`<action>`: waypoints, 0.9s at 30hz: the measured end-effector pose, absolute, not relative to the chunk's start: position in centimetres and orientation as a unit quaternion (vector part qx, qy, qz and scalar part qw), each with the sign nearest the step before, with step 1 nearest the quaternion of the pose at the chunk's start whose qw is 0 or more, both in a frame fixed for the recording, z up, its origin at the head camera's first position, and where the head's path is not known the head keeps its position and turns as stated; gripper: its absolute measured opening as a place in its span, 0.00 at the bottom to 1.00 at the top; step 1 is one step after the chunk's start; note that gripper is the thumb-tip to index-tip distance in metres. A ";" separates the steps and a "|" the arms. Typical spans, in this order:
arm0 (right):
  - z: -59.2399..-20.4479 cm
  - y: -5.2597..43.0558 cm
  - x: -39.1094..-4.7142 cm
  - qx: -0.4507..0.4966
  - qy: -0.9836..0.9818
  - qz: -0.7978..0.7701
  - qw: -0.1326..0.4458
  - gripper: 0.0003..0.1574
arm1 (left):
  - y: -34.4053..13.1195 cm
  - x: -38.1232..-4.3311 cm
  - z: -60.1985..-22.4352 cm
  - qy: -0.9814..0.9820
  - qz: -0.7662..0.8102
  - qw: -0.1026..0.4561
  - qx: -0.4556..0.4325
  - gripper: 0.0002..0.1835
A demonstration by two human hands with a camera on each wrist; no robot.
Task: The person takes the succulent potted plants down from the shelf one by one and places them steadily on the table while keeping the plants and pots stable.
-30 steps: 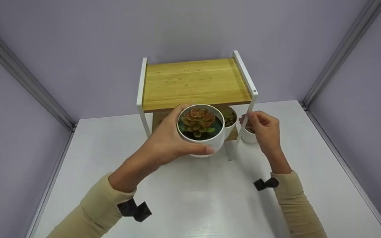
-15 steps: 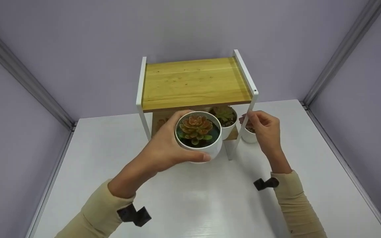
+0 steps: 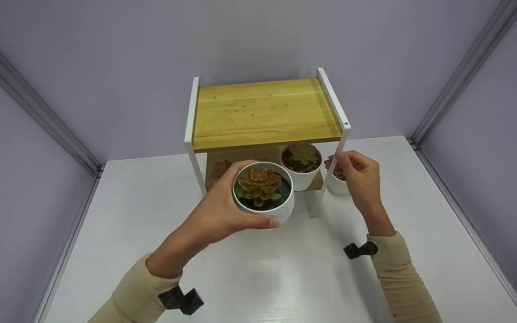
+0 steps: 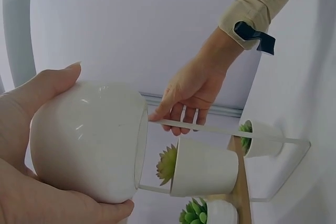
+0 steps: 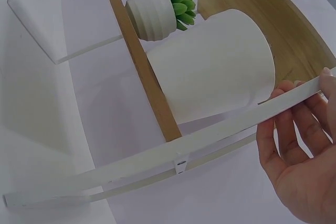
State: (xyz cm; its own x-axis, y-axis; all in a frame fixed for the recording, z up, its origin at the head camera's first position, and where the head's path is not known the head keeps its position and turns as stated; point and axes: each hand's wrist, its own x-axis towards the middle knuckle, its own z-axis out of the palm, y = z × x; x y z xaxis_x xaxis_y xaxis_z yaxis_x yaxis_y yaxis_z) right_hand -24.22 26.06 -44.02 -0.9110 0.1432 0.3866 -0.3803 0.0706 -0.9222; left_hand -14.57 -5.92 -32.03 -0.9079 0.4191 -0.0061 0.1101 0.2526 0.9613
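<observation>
My left hand (image 3: 216,211) grips a round white pot with a reddish-green succulent (image 3: 260,186), thumb along its near side. The pot is in the air in front of the shelf, its mouth tipped toward the head camera. In the left wrist view the smooth white pot (image 4: 89,140) sits between thumb and fingers. My right hand (image 3: 362,179) pinches the white front right post (image 5: 220,132) of the shelf, thumb on one side and fingers behind. Just inside that post, a larger white pot with a green succulent (image 3: 302,163) stands on the lower board.
The shelf has a wooden top board (image 3: 263,112) and white metal sides. Under it, a ribbed white pot (image 5: 152,14) and an orange plant (image 3: 219,169) show. Another small white pot (image 3: 338,185) stands on the white table (image 3: 151,193), right of the shelf.
My left hand has drawn the potted succulent down, slightly left and away from the shelf, uncovering more of the larger pot behind. The right hand has stayed on the post.
</observation>
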 end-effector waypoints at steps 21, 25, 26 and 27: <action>-44.1 26.0 -24.2 0.088 -0.701 0.680 0.193 0.18 | -7.5 -14.2 -35.0 0.798 0.574 0.128 0.129 0.56; -44.2 26.0 -24.2 0.086 -0.701 0.680 0.195 0.18 | -7.8 -14.1 -35.5 0.794 0.581 0.128 0.124 0.57; -44.1 26.0 -24.2 0.086 -0.700 0.682 0.195 0.18 | -7.9 -14.1 -35.6 0.792 0.584 0.127 0.124 0.57; -44.1 26.0 -24.2 0.085 -0.699 0.683 0.195 0.18 | -7.9 -14.1 -35.6 0.791 0.586 0.126 0.123 0.57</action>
